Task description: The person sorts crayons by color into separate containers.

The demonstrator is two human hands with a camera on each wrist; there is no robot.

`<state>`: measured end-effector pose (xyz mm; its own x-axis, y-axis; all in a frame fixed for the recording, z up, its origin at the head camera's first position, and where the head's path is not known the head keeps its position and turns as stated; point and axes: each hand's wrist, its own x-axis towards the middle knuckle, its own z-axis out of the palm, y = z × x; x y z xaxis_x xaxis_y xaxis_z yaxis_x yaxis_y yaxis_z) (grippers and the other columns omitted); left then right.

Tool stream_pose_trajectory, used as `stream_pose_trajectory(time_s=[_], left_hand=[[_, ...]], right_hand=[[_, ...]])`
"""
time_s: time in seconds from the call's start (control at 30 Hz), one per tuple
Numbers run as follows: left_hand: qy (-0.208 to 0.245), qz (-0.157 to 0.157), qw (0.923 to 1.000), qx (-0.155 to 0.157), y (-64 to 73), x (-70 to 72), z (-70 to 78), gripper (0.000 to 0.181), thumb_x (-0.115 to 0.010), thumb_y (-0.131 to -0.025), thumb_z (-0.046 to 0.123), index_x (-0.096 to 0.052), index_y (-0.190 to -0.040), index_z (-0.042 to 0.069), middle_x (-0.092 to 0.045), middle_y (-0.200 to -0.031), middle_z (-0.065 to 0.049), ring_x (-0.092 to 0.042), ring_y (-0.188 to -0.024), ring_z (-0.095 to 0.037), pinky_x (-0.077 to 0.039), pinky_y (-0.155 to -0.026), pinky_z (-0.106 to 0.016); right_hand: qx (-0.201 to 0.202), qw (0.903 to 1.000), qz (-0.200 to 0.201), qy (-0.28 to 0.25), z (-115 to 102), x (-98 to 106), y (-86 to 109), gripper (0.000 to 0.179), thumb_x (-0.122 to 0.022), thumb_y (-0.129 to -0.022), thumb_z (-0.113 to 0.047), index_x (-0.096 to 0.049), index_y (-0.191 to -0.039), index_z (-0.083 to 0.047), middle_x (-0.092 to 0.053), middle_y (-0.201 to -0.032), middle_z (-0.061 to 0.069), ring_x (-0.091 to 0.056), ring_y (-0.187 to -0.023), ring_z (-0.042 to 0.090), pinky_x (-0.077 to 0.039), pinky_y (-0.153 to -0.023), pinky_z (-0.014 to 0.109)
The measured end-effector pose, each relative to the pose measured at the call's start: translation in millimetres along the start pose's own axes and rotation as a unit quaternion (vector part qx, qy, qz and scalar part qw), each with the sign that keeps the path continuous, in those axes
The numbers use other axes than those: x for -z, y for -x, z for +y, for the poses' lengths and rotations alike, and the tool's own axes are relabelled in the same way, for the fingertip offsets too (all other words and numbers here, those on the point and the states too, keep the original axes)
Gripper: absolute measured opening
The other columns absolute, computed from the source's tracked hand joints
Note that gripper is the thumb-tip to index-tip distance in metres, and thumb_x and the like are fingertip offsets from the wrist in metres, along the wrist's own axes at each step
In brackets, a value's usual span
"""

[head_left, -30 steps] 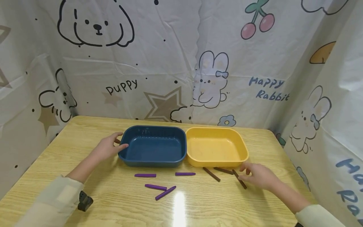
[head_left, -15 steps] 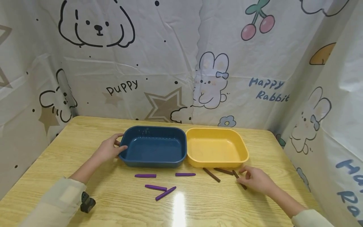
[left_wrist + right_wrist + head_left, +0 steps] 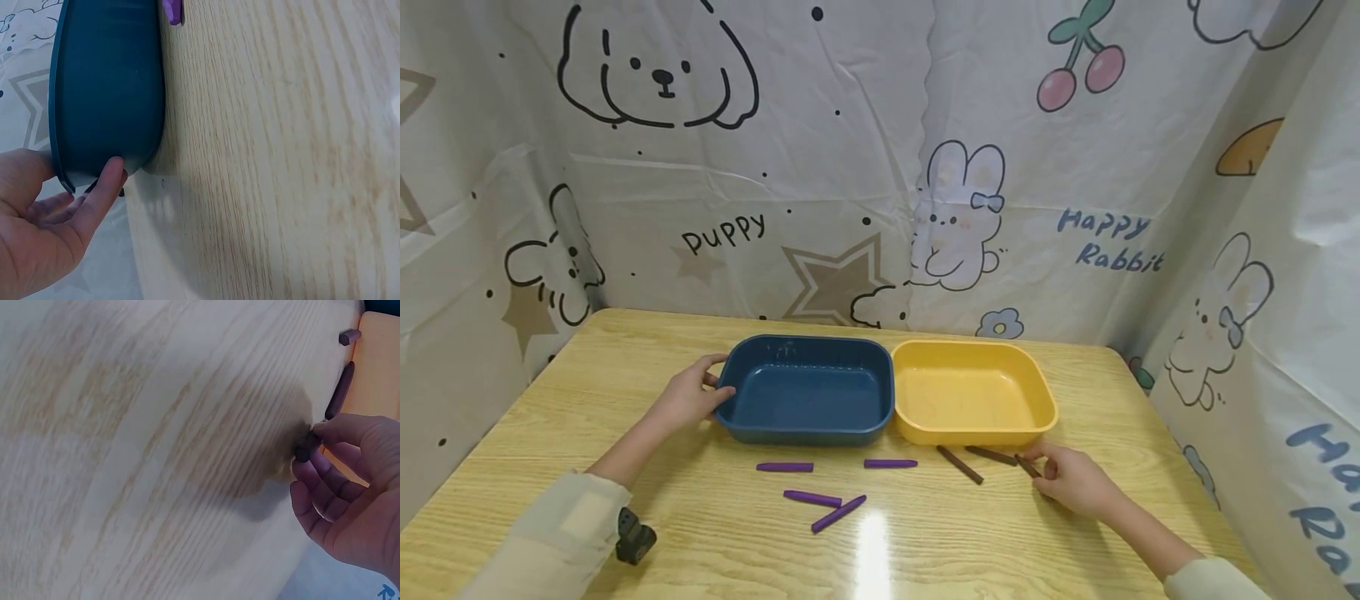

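My left hand (image 3: 688, 393) grips the left end of a dark blue tray (image 3: 812, 404), thumb over its rim and fingers outside. In the left wrist view the tray's end wall lies between thumb and fingers. My right hand (image 3: 1078, 483) pinches a dark brown crayon (image 3: 305, 451) between thumb and fingers, in front of the right corner of a yellow tray (image 3: 973, 400). The hand hides part of that crayon. Two more brown crayons lie close by: one along the yellow tray's front (image 3: 992, 455), the other slanting (image 3: 960, 465) to its left.
Several purple crayons (image 3: 785, 467) lie on the wooden table (image 3: 715, 533) in front of the blue tray; two of them touch or nearly touch. Both trays stand side by side. A printed cloth (image 3: 820, 167) hangs behind the table and at its sides.
My right hand has closed its fingers on the brown crayon and shifted slightly left. My left hand has slid a little down the blue tray's end. The trays stay in place.
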<state>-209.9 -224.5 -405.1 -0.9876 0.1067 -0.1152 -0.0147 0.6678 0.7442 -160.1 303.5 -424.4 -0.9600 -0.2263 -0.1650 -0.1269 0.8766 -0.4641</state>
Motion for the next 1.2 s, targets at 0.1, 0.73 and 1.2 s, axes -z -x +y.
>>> stream_pose_trajectory(time_s=[0.1, 0.73, 1.2], left_hand=[[0.002, -0.003, 1.0000, 0.000, -0.5, -0.1, 0.1, 0.061, -0.054, -0.092, 0.009, -0.024, -0.142, -0.007, -0.053, -0.111, -0.032, -0.063, -0.066, -0.014, -0.057, -0.061, -0.034], [-0.003, 0.008, 0.9999, -0.008, -2.2, -2.8, -2.0, 0.059, -0.052, -0.092, 0.007, -0.025, -0.142, -0.007, -0.053, -0.103, -0.027, -0.060, -0.058, -0.012, -0.056, -0.058, -0.034], [-0.010, 0.015, 0.9997, -0.014, -2.7, -5.5, -4.7, 0.059, -0.052, -0.091, 0.007, -0.025, -0.142, -0.006, -0.055, -0.101, -0.026, -0.060, -0.057, -0.012, -0.056, -0.057, -0.033]], right_hand=[[0.016, 0.9998, 0.004, 0.008, -1, 4, 1.7, 0.027, -0.066, -0.080, -0.006, -0.064, -0.107, -0.010, -0.051, -0.068, -0.002, -0.042, -0.057, 0.008, -0.035, -0.049, 0.021], [0.134, 0.9906, -0.026, 0.009, -35, 37, 1.3, 0.024, -0.064, -0.084, -0.009, -0.068, -0.107, -0.010, -0.053, -0.072, -0.006, -0.044, -0.061, 0.001, -0.041, -0.051, 0.020], [0.158, 0.9872, -0.007, 0.020, -72, 45, -12.9, 0.026, -0.065, -0.083, -0.008, -0.068, -0.108, -0.015, -0.053, -0.076, -0.006, -0.047, -0.066, 0.007, -0.042, -0.054, 0.019]])
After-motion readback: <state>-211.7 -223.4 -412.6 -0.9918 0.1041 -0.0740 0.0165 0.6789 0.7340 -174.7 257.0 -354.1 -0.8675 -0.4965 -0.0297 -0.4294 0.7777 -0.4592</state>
